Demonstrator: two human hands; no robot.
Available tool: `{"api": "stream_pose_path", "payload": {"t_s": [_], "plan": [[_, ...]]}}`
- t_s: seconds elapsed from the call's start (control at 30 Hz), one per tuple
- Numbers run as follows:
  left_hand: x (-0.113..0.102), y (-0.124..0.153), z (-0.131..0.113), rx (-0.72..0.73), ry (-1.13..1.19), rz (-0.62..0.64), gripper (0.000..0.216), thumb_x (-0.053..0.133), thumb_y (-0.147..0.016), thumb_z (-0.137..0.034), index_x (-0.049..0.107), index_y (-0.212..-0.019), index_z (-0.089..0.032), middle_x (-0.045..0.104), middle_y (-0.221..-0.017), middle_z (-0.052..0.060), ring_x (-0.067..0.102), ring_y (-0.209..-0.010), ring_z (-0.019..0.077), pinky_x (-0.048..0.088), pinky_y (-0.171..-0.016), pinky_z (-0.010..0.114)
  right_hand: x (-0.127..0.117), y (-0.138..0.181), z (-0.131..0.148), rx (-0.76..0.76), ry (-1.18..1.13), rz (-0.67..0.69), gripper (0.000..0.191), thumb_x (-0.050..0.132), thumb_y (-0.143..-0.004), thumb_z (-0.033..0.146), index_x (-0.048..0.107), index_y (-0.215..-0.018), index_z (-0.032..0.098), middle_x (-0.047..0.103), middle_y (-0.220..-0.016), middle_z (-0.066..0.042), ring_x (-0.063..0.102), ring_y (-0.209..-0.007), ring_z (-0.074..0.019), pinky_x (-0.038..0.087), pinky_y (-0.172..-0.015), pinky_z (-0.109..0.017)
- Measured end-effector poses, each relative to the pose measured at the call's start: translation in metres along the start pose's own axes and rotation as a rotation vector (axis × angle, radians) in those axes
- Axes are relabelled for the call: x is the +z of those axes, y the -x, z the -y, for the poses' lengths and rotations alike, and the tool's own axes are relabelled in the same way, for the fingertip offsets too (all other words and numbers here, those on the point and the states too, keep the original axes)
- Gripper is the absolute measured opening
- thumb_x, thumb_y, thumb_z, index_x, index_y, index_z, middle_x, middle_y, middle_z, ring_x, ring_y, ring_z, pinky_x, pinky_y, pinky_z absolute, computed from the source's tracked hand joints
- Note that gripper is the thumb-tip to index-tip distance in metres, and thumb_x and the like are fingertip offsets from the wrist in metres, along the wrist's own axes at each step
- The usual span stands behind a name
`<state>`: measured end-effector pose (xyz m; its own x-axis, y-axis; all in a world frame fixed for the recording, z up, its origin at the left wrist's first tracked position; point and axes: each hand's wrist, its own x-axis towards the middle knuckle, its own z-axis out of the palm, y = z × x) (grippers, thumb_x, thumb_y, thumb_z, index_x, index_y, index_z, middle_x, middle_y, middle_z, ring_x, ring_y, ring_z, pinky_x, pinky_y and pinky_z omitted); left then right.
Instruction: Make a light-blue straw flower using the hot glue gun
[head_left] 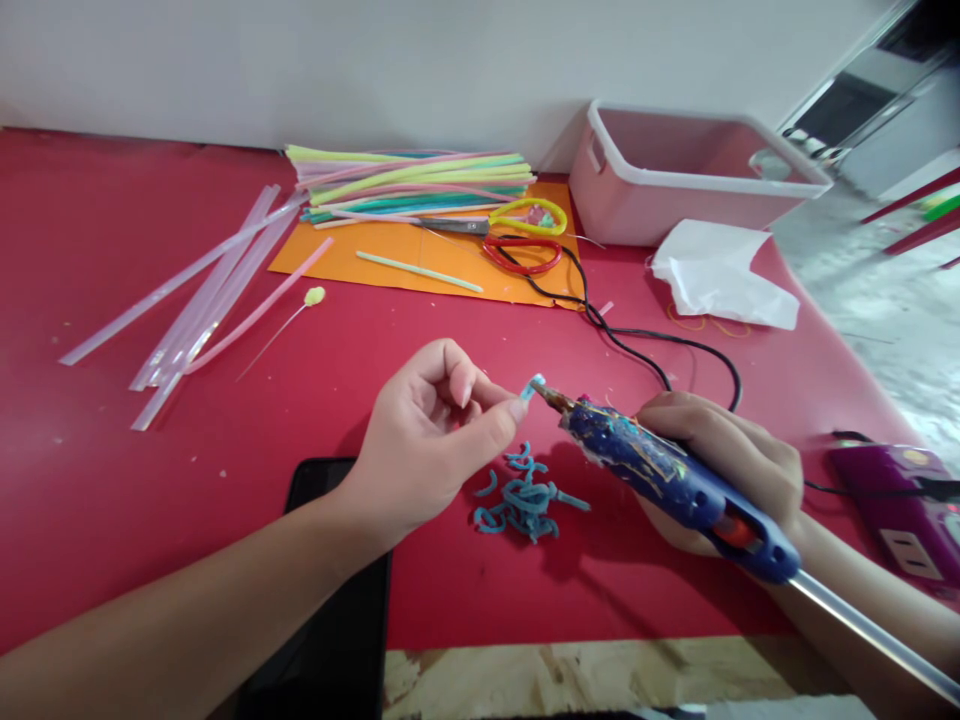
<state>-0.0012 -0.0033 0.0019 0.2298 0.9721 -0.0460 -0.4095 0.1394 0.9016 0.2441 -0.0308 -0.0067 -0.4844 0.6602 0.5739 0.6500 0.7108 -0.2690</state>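
Note:
Between thumb and forefinger, my left hand pinches a small light-blue piece of pipe cleaner. My right hand is wrapped round a blue hot glue gun, worn and smeared with dried glue. Its metal nozzle touches or nearly touches the blue piece; I cannot tell which. A clear glue stick sticks out of the gun's rear. On the red table just below my hands lies a small heap of curled blue pipe cleaner pieces. A black phone lies partly under my left forearm.
Colourful pipe cleaners and scissors lie on orange paper. Glue sticks lie at left, near a yellow-tipped wire. A plastic bin, white paper, a black cord and a purple power strip are right.

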Motion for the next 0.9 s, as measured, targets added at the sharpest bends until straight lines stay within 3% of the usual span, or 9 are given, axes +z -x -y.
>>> {"api": "stream_pose_path", "payload": {"t_s": [0.9], "plan": [[-0.0018, 0.0011, 0.0008, 0.026, -0.059, 0.008, 0.036, 0.070, -0.081, -0.003, 0.040, -0.071, -0.020, 0.066, -0.065, -0.007, 0.050, -0.053, 0.0023, 0.040, -0.052, 0.014, 0.0011, 0.0051, -0.0025, 0.018, -0.016, -0.004, 0.015, 0.056, -0.087, 0.019, 0.058, -0.103, 0.021, 0.062, -0.077, -0.003, 0.060, -0.063, -0.0169, 0.050, -0.056, -0.030]]}}
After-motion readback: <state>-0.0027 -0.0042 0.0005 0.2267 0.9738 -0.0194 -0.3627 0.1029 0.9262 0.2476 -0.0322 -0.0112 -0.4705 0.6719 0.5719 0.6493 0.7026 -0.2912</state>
